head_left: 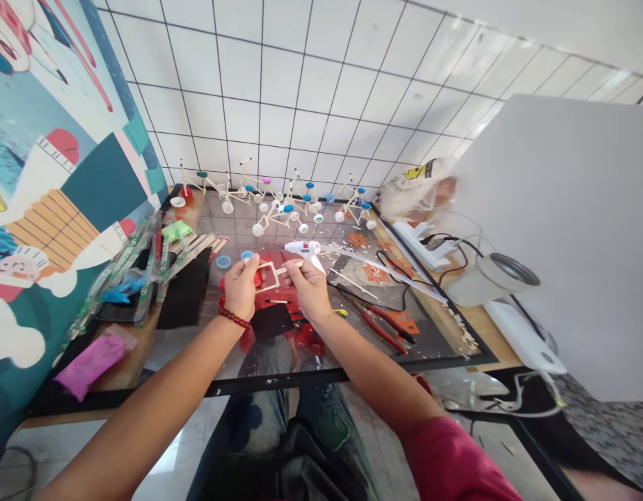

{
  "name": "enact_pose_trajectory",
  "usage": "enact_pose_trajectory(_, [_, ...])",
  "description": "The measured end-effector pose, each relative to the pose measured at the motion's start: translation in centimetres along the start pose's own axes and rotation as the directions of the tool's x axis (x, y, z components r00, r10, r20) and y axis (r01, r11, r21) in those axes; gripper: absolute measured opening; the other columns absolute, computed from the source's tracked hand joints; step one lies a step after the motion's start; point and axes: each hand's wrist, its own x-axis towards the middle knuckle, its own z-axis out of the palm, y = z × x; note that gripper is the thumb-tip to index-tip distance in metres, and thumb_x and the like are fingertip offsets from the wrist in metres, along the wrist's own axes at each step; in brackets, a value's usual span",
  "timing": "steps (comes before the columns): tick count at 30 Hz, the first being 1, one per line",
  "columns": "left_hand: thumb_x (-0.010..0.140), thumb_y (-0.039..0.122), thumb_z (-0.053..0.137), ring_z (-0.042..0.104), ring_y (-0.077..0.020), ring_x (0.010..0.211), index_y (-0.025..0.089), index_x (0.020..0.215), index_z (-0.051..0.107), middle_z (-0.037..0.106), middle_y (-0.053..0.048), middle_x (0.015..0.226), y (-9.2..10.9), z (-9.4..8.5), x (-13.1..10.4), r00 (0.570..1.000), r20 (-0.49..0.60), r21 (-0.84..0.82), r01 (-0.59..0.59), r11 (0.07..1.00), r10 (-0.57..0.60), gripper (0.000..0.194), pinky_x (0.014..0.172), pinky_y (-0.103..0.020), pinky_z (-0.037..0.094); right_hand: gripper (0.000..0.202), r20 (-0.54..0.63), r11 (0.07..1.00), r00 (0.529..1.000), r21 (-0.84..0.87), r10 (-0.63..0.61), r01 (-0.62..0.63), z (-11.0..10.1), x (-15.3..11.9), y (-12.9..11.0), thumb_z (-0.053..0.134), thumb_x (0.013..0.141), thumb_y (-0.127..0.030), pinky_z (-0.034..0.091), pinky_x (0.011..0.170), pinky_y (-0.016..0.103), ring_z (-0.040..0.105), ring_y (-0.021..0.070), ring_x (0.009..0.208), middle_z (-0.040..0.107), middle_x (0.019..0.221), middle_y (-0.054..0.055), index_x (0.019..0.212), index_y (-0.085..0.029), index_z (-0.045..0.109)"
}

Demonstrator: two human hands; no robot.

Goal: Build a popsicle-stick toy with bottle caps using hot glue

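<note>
Over the table's near middle, my left hand (pixel 241 289) pinches the left side of a small square frame of thin wooden sticks (pixel 276 277). My right hand (pixel 307 287) has a short wooden stick (pixel 282 271) between thumb and fingers, its end at the frame's right side; whether the two are joined I cannot tell. Just beyond my hands lies a white glue gun (pixel 304 248). A black square piece (pixel 272 321) rests below them, with red items around it partly hidden by my hands. Two blue bottle caps (pixel 224 262) sit left of the glue gun.
Stick figures with bottle caps (pixel 287 209) stand along the back. Red-handled pliers (pixel 381 330), a long translucent strip (pixel 389 270) and a black cord lie right. A lamp (pixel 502 278) leans in at right. Plastic packets (pixel 144 278) and a pink bag (pixel 94 362) lie left.
</note>
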Motion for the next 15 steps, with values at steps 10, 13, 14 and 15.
enact_pose_trajectory(10, [0.064,0.051,0.080,0.046,-0.0069,0.043,0.016,0.061,0.059,0.053,0.004,0.050,-0.29,-0.02,-0.13,0.998,0.037,-0.051,-0.042,0.998,0.044,0.041,0.043,-0.019,0.038,0.032,-0.034,0.999,0.999,0.049,0.016,-0.015,0.14,-0.06,-0.05,0.071,0.077,-0.051,0.045,0.057,0.024,0.053,0.0099,0.056,0.063,0.065,-0.003,0.077,-0.020,0.068])
enact_pose_trajectory(13, [0.067,0.049,0.080,0.047,-0.0070,0.044,0.016,0.063,0.061,0.054,0.004,0.051,-0.49,-0.04,-0.07,0.998,0.029,-0.050,-0.055,0.997,0.057,0.038,0.044,-0.019,0.039,0.032,-0.031,0.997,0.999,0.079,0.029,-0.027,0.17,-0.13,-0.15,0.072,0.076,-0.052,0.045,0.059,0.025,0.052,0.0099,0.057,0.063,0.065,-0.003,0.078,-0.020,0.069])
enact_pose_trajectory(14, [0.069,0.048,0.079,0.048,-0.0071,0.044,0.016,0.063,0.061,0.054,0.004,0.051,-0.60,-0.09,-0.04,0.997,0.028,-0.046,-0.068,0.997,0.070,0.037,0.045,-0.019,0.039,0.031,-0.020,0.996,0.999,0.085,0.030,-0.029,0.18,-0.17,-0.20,0.073,0.076,-0.051,0.045,0.059,0.025,0.052,0.0099,0.057,0.063,0.066,-0.003,0.078,-0.020,0.070])
enact_pose_trajectory(15, [0.069,0.047,0.079,0.049,-0.0071,0.045,0.016,0.064,0.062,0.055,0.004,0.051,-0.73,-0.15,0.00,0.996,0.033,-0.040,-0.084,0.996,0.085,0.036,0.045,-0.019,0.040,0.030,-0.005,0.996,1.000,0.087,0.028,-0.027,0.20,-0.21,-0.26,0.074,0.076,-0.050,0.045,0.060,0.025,0.051,0.0100,0.058,0.062,0.066,-0.003,0.078,-0.020,0.070])
